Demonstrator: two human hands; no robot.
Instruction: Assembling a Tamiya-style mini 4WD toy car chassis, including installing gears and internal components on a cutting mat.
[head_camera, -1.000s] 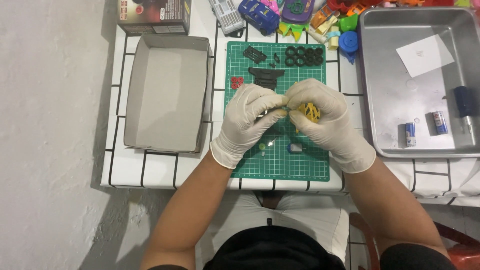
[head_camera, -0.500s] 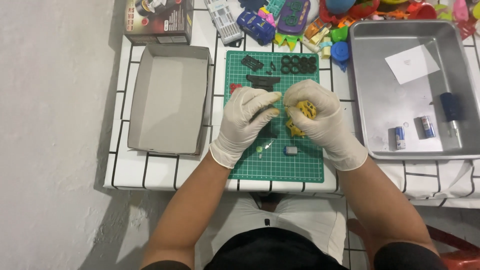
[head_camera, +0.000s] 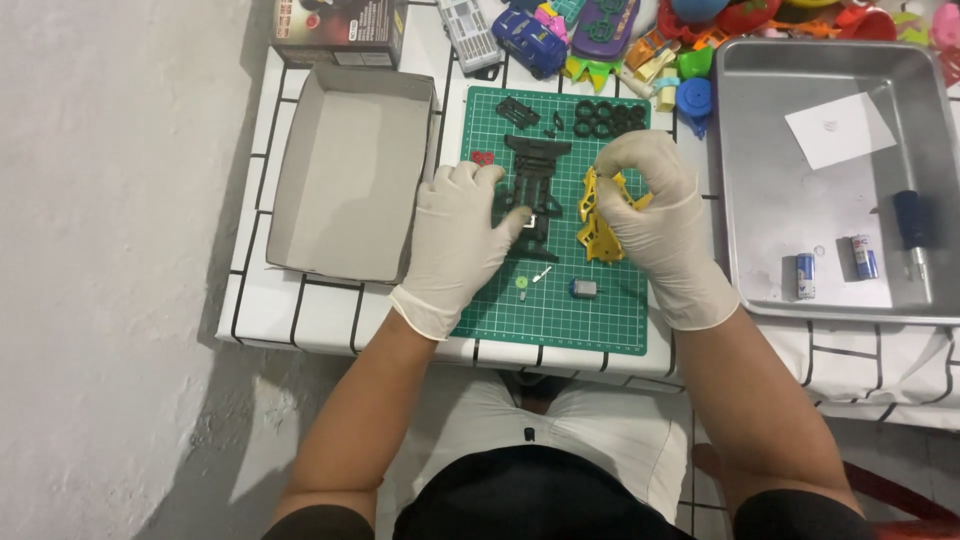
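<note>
White-tiled table (head_camera: 300, 310) with dark grout lines, pale grey rough floor (head_camera: 110, 300) beyond its left edge

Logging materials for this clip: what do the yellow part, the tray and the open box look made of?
Yellow part in the right hand: likely moulded plastic, uniform glossy colour. Tray: metal, dull silver sheen with scuffs, probably aluminium or steel. Open box: cardboard, matte grey inside with folded walls.
</note>
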